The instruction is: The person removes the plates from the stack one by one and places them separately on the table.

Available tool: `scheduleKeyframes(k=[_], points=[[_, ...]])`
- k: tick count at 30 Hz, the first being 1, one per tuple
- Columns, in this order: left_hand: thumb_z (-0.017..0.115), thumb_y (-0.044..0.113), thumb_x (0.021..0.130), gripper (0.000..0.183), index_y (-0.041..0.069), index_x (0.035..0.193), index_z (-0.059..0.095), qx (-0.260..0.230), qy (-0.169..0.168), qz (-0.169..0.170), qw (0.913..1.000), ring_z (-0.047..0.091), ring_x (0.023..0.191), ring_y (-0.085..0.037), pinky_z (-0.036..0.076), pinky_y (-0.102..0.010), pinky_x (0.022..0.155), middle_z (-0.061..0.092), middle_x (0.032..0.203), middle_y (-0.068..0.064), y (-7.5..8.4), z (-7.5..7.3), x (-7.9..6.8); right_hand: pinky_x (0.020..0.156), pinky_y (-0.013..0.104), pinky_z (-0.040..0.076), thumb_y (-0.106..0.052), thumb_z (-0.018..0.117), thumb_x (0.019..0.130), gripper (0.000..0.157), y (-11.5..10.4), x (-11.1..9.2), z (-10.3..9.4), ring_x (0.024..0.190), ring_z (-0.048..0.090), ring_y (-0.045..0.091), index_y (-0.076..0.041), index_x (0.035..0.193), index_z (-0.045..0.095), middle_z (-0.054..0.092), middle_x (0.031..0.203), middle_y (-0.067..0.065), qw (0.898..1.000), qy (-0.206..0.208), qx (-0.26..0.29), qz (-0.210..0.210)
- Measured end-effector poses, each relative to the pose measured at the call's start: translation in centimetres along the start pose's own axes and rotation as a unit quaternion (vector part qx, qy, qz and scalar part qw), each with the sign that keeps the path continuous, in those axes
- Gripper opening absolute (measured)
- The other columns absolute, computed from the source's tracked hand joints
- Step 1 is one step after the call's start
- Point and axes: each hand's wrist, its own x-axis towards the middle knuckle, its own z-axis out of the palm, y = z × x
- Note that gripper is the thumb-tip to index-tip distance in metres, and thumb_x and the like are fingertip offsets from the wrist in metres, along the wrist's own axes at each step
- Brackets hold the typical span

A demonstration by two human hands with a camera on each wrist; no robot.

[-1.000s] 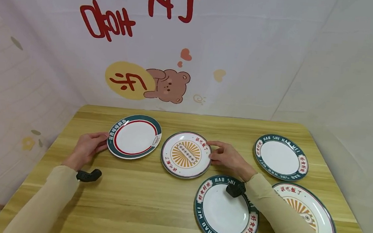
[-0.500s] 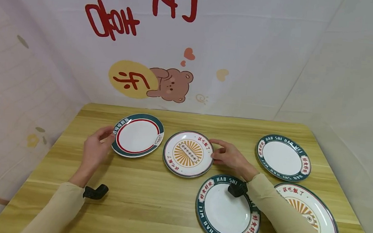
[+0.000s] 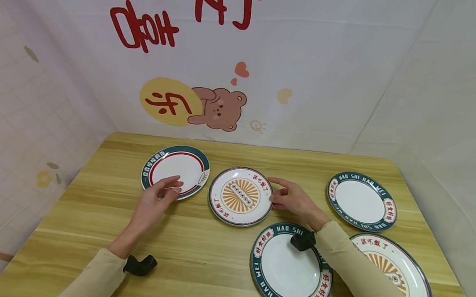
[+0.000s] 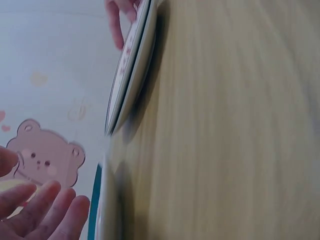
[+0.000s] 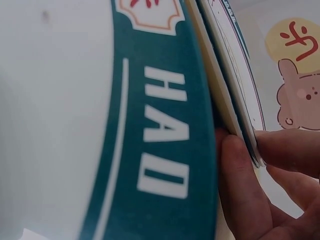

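My right hand [image 3: 294,201] pinches the right edge of a small white plate [image 3: 240,196] with an orange sunburst. In the right wrist view, thumb and fingers [image 5: 295,150] close on its rim, where two edges lie one over the other, like stacked plates. My left hand [image 3: 153,207] hovers over the near edge of a plate with a green rim and red ring [image 3: 177,164]. Its fingers are loosely bent and hold nothing. Beneath my right wrist lies a larger green-rimmed plate [image 3: 288,275], its edge looming close in the right wrist view.
Another green-rimmed plate [image 3: 361,201] lies at the back right. In front of it, a large sunburst plate [image 3: 417,282] is partly covered by my right sleeve. The wooden table [image 3: 194,262] ends at a printed cloth backdrop [image 3: 308,121].
My left hand has let go of the red-ringed plate's left edge and moved right and nearer, over its front edge. My right hand keeps its grip on the small plate.
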Motion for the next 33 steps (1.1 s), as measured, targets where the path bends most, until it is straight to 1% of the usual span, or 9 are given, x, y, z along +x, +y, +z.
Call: scheduleKeyframes(k=[3,7,10,12,14,18,22,26,33], points=[[0.06,0.013,0.105,0.04,-0.005,0.141,0.057,-0.053,-0.019,-0.016,0.9983,0.07,0.101,-0.028,0.056,-0.017,0.085,0.066,0.13,-0.026,0.0,0.7,-0.3,0.088,0.035,0.062,-0.006,0.067,0.1,0.064,0.0,0.1,0.1,0.101,0.066,0.028,-0.013,0.159,0.042,0.06,0.121,0.022,1.0,-0.001,0.002,0.004],[0.06,0.013,0.105,0.045,-0.006,0.145,0.052,-0.102,-0.045,-0.042,0.9929,0.068,0.109,-0.03,0.06,-0.029,0.091,0.062,0.135,-0.026,0.2,1.4,-0.6,0.088,0.035,0.062,-0.006,0.067,0.1,0.064,-0.1,0.1,0.1,0.101,0.066,0.027,-0.014,0.159,0.042,0.06,0.121,0.021,1.0,0.003,0.004,0.011],[0.061,0.017,0.105,0.049,-0.003,0.149,0.049,-0.113,-0.069,-0.061,0.9893,0.065,0.114,-0.036,0.059,-0.034,0.094,0.06,0.139,-0.025,0.3,1.9,-0.7,0.089,0.035,0.062,-0.005,0.066,0.1,0.064,-0.2,0.0,0.0,0.1,0.066,0.028,-0.014,0.159,0.042,0.06,0.121,0.021,1.0,0.004,-0.001,0.01],[0.061,0.019,0.105,0.052,-0.001,0.15,0.047,-0.114,-0.084,-0.072,0.9872,0.063,0.117,-0.038,0.059,-0.033,0.094,0.058,0.141,-0.024,0.2,2.3,-0.7,0.089,0.035,0.062,-0.005,0.067,0.1,0.065,-0.2,0.0,0.0,0.101,0.066,0.028,-0.013,0.159,0.042,0.06,0.12,0.021,1.0,0.004,-0.004,0.01],[0.062,0.02,0.104,0.054,0.001,0.152,0.046,-0.119,-0.096,-0.084,0.9846,0.062,0.121,-0.038,0.058,-0.034,0.096,0.057,0.144,-0.023,0.2,2.7,-0.8,0.089,0.035,0.061,-0.006,0.067,0.1,0.065,-0.3,0.0,0.0,0.101,0.066,0.028,-0.013,0.159,0.042,0.059,0.12,0.021,1.0,0.006,-0.005,0.011],[0.063,0.017,0.103,0.057,-0.002,0.153,0.042,-0.138,-0.113,-0.097,0.9792,0.059,0.126,-0.038,0.057,-0.036,0.099,0.054,0.146,-0.024,0.2,3.4,-0.8,0.09,0.036,0.061,-0.005,0.067,0.1,0.065,-0.3,0.0,0.0,0.101,0.066,0.029,-0.013,0.159,0.042,0.059,0.12,0.022,1.0,0.003,-0.003,0.011],[0.062,0.016,0.104,0.06,-0.002,0.155,0.039,-0.159,-0.132,-0.124,0.9705,0.057,0.13,-0.037,0.056,-0.039,0.101,0.051,0.148,-0.025,0.2,4.1,-0.8,0.09,0.036,0.061,-0.005,0.067,0.1,0.065,-0.3,0.0,0.0,0.101,0.066,0.028,-0.012,0.159,0.042,0.058,0.12,0.022,1.0,0.001,-0.002,0.008],[0.059,0.014,0.105,0.06,-0.002,0.157,0.034,-0.196,-0.144,-0.153,0.9579,0.055,0.132,-0.038,0.056,-0.041,0.101,0.049,0.149,-0.025,0.2,4.8,-0.6,0.091,0.038,0.061,-0.005,0.067,0.1,0.064,-0.2,0.0,0.0,0.1,0.065,0.028,-0.011,0.159,0.042,0.058,0.12,0.022,1.0,0.0,-0.005,0.003],[0.054,0.006,0.106,0.056,-0.003,0.157,0.033,-0.243,-0.13,-0.194,0.9415,0.06,0.125,-0.033,0.057,-0.037,0.098,0.049,0.147,-0.027,0.2,5.7,0.0,0.092,0.038,0.06,-0.005,0.067,0.1,0.063,-0.1,0.0,-0.1,0.101,0.065,0.028,-0.011,0.158,0.043,0.058,0.12,0.022,1.0,-0.002,-0.004,0.002]])
